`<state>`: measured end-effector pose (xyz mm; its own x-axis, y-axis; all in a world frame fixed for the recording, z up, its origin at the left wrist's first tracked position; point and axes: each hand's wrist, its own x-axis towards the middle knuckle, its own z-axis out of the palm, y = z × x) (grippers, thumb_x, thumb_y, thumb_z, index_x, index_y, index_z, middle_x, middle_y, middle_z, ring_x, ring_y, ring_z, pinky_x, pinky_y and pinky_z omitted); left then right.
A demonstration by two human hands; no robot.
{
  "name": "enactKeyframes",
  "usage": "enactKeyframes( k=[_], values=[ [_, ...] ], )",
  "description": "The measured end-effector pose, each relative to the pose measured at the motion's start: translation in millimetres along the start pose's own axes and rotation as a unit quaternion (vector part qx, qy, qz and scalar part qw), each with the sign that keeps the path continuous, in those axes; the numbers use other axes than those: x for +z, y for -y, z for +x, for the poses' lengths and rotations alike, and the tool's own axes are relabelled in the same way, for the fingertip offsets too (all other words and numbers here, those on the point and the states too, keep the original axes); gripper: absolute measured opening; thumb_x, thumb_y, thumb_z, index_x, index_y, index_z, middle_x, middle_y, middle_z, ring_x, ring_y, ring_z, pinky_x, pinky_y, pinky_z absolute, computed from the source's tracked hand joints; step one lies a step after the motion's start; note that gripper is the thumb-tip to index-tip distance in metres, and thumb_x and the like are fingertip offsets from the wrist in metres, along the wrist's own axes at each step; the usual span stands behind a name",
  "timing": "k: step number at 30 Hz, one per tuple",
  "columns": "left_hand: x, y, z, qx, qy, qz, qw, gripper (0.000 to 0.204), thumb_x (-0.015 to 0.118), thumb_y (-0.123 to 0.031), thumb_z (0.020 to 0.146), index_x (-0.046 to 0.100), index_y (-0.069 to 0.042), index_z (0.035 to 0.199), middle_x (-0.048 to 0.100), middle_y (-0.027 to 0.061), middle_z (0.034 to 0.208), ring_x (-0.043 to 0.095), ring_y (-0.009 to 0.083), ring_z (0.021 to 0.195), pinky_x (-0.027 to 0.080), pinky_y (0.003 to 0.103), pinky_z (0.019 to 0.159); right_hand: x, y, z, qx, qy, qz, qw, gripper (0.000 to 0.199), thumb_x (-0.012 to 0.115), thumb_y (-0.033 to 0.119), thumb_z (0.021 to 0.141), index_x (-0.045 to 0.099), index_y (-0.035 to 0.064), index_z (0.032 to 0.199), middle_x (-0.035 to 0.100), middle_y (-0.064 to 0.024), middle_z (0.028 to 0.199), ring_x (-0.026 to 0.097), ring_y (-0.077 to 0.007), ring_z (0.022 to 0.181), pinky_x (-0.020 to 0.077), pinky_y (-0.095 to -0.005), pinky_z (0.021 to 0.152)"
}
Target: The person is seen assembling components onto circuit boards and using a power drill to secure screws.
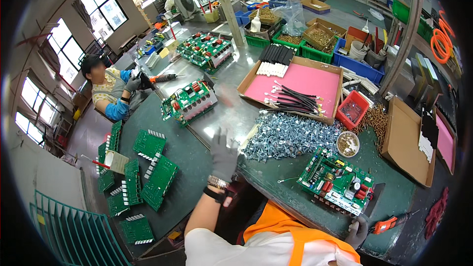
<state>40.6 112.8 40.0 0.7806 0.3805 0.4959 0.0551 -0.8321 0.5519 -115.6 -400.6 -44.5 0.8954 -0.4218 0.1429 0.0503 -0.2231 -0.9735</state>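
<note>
My left hand (224, 155), in a grey glove, reaches over the metal bench edge with its fingers stretched and nothing in them. Ahead of it, past a bare stretch of metal, stands a green circuit board assembly (189, 101) with red parts and a metal heat sink. My right hand (357, 232), also gloved, is low on the right with curled fingers, close against the near corner of another populated circuit board (337, 180). What those fingers hold, if anything, is hidden. Beside that hand lies an orange power screwdriver (387, 224).
Bare-backed green boards (160, 182) lie spread on the left. A heap of metal clips (290, 135), a cardboard tray (256, 88) with black cables, a red bin (353, 110) and a small screw tub (348, 144) fill the right. A co-worker (111, 86) holds a power screwdriver across the bench.
</note>
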Motion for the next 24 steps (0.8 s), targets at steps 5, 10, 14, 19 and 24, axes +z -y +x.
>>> enactKeyframes(
  k=[5, 10, 14, 19, 24],
  values=[
    [-24.2, 39.4, 72.8, 0.081, -0.013, 0.197, 0.977, 0.062, 0.067, -0.024, 0.082, 0.045, -0.005, 0.137, 0.042, 0.0182, 0.143, 0.037, 0.0390, 0.134, 0.031, 0.049, 0.111, -0.9, 1.5, 0.7, -0.023, 0.023, -0.022, 0.999, 0.017, 0.051, 0.005, 0.093, 0.062, 0.0032, 0.106, 0.059, -0.0031, 0.086, 0.049, -0.0048, 0.066, 0.0391, -0.0181, 0.057],
    [-37.9, 68.1, 143.4, -0.012, 0.050, 0.347, 0.936, 0.072, 0.069, -0.034, 0.078, 0.045, -0.007, 0.140, 0.042, 0.0168, 0.145, 0.030, 0.0367, 0.140, 0.026, 0.050, 0.113, -0.6, -5.6, 0.0, -0.002, 0.004, -0.005, 1.000, 0.018, 0.052, 0.004, 0.092, 0.062, 0.0033, 0.107, 0.059, -0.0035, 0.086, 0.050, -0.0055, 0.066, 0.0397, -0.0182, 0.057],
    [-42.0, 79.2, 180.2, -0.062, 0.089, 0.394, 0.913, 0.086, 0.071, -0.054, 0.075, 0.043, -0.009, 0.142, 0.032, 0.0158, 0.153, 0.025, 0.0340, 0.143, 0.021, 0.049, 0.114, -0.5, -13.7, 1.1, -0.032, 0.002, -0.015, 0.999, 0.019, 0.051, 0.003, 0.091, 0.062, 0.0035, 0.107, 0.059, -0.0037, 0.085, 0.050, -0.0059, 0.065, 0.0403, -0.0185, 0.056],
    [-33.6, 90.9, 186.2, -0.069, 0.122, 0.359, 0.923, 0.084, 0.072, -0.050, 0.074, 0.042, -0.011, 0.143, 0.029, 0.0183, 0.154, 0.036, 0.0356, 0.136, 0.029, 0.047, 0.111, -1.4, -15.9, -1.2, -0.009, -0.001, -0.003, 1.000, 0.020, 0.051, 0.002, 0.090, 0.061, 0.0035, 0.107, 0.059, -0.0036, 0.084, 0.050, -0.0060, 0.065, 0.0408, -0.0188, 0.056],
    [-29.1, 103.5, 179.9, -0.042, 0.096, 0.354, 0.929, 0.075, 0.071, -0.041, 0.076, 0.045, -0.015, 0.141, 0.028, 0.0209, 0.153, 0.045, 0.0354, 0.128, 0.035, 0.044, 0.106, 2.1, -4.1, -2.4, 0.029, -0.021, -0.005, 0.999, 0.019, 0.050, 0.002, 0.090, 0.062, 0.0036, 0.105, 0.059, -0.0033, 0.084, 0.050, -0.0059, 0.066, 0.0405, -0.0190, 0.057]
  ],
)
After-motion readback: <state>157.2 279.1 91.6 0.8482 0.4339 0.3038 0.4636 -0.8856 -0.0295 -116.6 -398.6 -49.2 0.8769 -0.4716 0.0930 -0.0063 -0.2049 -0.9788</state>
